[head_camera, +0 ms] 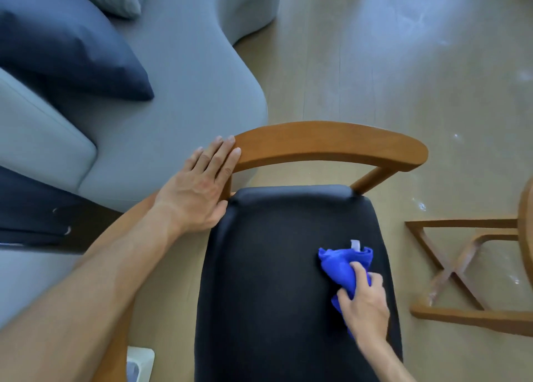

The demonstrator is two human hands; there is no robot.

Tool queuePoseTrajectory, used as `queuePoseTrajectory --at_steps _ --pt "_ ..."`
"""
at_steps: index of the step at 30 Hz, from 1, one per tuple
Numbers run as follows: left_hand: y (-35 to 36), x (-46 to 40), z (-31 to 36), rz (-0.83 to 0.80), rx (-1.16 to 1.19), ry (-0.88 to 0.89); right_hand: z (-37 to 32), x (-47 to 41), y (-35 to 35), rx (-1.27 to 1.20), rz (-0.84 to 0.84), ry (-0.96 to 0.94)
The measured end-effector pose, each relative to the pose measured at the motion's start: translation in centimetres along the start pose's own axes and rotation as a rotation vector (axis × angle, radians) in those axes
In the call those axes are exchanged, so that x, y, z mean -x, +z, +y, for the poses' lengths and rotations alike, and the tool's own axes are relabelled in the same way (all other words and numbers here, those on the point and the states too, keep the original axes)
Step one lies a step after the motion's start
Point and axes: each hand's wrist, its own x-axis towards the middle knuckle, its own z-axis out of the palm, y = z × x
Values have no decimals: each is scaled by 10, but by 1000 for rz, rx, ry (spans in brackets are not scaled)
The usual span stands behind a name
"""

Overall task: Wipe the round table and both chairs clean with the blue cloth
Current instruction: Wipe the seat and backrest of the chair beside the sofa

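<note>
A wooden chair with a curved backrest [331, 145] and a black padded seat [274, 280] fills the middle of the view. My right hand [364, 303] grips a bunched blue cloth [343, 263] against the right side of the seat. My left hand [199, 188] lies flat with straight fingers on the left end of the backrest, its thumb at the seat's back corner. At the right edge, the round table's rim [526, 223] and its crossed wooden base [461, 272] show.
A grey sofa [178, 93] with a dark blue cushion [69, 52] stands close on the left, just behind the chair. A white object [140, 364] sits on the floor at the bottom left. Bare wooden floor [403, 64] lies beyond the chair.
</note>
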Motion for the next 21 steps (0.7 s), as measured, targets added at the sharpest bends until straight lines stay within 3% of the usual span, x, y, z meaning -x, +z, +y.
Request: queuePoseTrajectory --at_steps 4,6,9,12,15,21 --pt "-5 3 2 -65 -2 -34 4 87 19 -44 -222 -174" --pt "-12 3 6 -103 22 -95 1 103 5 -84 -420 -70" --pt "-31 11 20 -209 44 -157 10 120 -9 -131 -543 -54" --pt "-50 37 43 -266 -11 -120 -2 111 -44 5 -683 -16" --pt "-78 71 74 -262 20 -76 -13 126 -88 24 -523 -109" --pt "-170 108 128 -146 215 -42 -57 152 -186 -319 -77 -195"
